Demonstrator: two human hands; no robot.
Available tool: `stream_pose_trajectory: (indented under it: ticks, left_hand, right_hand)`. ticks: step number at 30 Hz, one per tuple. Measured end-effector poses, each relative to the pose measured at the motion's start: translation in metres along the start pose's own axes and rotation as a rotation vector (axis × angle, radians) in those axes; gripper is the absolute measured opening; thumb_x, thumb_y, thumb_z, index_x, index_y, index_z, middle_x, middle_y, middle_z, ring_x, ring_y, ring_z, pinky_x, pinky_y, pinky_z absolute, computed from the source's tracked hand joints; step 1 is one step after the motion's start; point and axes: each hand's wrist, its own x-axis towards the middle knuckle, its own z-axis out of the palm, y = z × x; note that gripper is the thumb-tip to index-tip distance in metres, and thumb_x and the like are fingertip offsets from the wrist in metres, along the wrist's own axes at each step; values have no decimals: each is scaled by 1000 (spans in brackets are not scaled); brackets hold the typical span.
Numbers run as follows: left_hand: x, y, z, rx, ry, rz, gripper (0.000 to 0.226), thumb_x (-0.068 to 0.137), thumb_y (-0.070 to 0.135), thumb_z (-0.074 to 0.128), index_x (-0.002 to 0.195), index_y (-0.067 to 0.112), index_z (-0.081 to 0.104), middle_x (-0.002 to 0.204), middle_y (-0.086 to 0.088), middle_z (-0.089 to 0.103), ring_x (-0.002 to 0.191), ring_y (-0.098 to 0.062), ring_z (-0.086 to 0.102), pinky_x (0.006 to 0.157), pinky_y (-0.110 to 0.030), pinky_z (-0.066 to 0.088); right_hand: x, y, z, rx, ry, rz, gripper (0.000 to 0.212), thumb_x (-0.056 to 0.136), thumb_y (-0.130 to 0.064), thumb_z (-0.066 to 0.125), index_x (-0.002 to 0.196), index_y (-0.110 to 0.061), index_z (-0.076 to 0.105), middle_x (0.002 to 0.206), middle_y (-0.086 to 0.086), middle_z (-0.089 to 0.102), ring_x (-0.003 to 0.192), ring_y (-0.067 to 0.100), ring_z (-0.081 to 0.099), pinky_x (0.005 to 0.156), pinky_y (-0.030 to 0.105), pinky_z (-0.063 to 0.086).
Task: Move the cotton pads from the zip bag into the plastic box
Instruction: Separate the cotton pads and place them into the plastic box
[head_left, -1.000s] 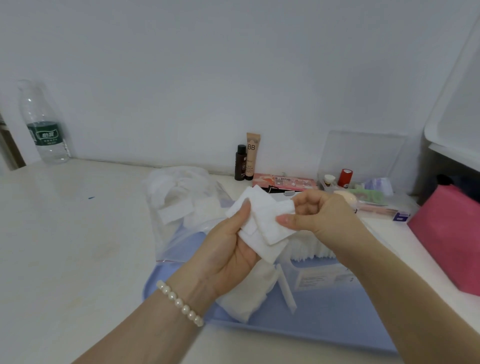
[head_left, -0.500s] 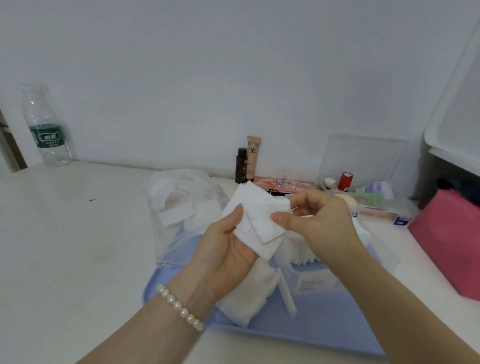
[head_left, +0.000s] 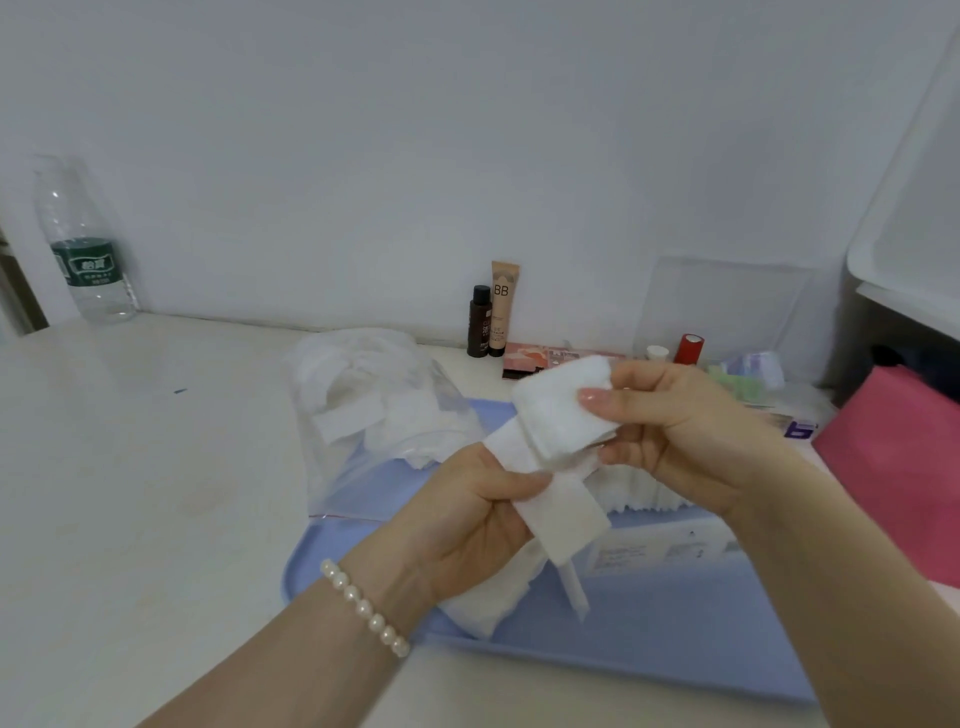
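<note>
My hands hold a bunch of cotton pads (head_left: 558, 415) between them at the centre of the frame.

My left hand (head_left: 467, 519) grips the lower pads with the thumb curled over them, and my right hand (head_left: 680, 421) pinches the upper pads between thumb and fingers. Just below my right hand sits the plastic box (head_left: 670, 540), clear, with a row of white pads standing in it. The zip bag (head_left: 374, 415) lies left of centre, partly on the blue tray (head_left: 675, 639) and partly on the tabletop (head_left: 145, 493), with more pads inside. A few loose pads lie on the tray under my left hand. A water bottle (head_left: 85, 249) stands at the upper left, and small cosmetic bottles (head_left: 493, 312) stand against the wall.
</note>
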Motion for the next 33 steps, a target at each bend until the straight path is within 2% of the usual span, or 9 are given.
stream_pose_trajectory:
  ticks: [6,14,16,18,21,23,26,30,33]
  left_hand:
    - [1,0,-4,89,-64,-7,61,67,-17,47,125,2,53,119,-14,63,108,-23,62,96,-36,47]
    - [1,-1,-6,124,-72,-23,60,64,-18,48,120,1,56,113,-14,64,107,-25,60,92,-33,49]
    - [0,0,-5,126,-116,-20,71,61,-17,57,129,-2,49,115,-14,59,113,-27,52,95,-34,45]
    - [0,2,-5,104,-184,-20,82,59,-6,71,136,-2,42,117,-14,56,114,-27,48,95,-35,41]
    - [1,3,-4,57,-181,-18,66,71,6,71,133,2,49,124,-19,51,112,-27,52,96,-36,43]
    - [1,2,-4,35,-111,-9,50,74,0,63,123,2,58,124,-21,57,107,-27,60,98,-38,45]
    - [1,2,-6,20,-61,24,44,74,-6,56,117,0,62,122,-21,61,104,-28,63,96,-39,47]
    - [-1,3,-5,84,-44,74,42,75,-8,53,116,-4,61,119,-22,61,104,-28,62,93,-37,49]
    - [-1,3,-5,126,-43,98,44,74,-9,52,117,-4,60,115,-21,61,102,-28,62,92,-36,49]
  right_hand:
    - [2,6,5,-172,47,16,11,74,-2,68,85,-2,69,71,8,72,55,16,66,42,19,51]
    - [4,10,9,-242,90,16,12,73,-3,72,84,-7,68,67,8,71,48,16,64,40,19,48]
    - [4,11,10,-267,112,3,16,71,-2,74,85,-7,68,69,10,71,49,17,64,39,19,48]
    - [3,12,12,-293,141,-20,17,70,-1,75,84,-8,67,65,7,70,46,17,63,38,19,46]
    - [2,14,17,-400,190,-92,18,70,-2,77,78,-13,67,63,3,67,43,14,61,38,19,44]
    - [2,15,20,-518,242,-173,22,68,-6,80,76,-19,66,72,4,64,47,13,58,44,22,46]
    - [1,14,20,-658,280,-253,29,63,-15,84,79,-26,63,74,-3,57,56,10,50,59,28,49]
    - [-3,7,17,-692,234,-265,35,57,-15,86,81,-24,63,73,-6,57,60,7,49,62,21,45]
    - [-5,4,18,-734,214,-275,34,55,-13,87,75,-28,62,70,-7,56,59,4,48,58,12,41]
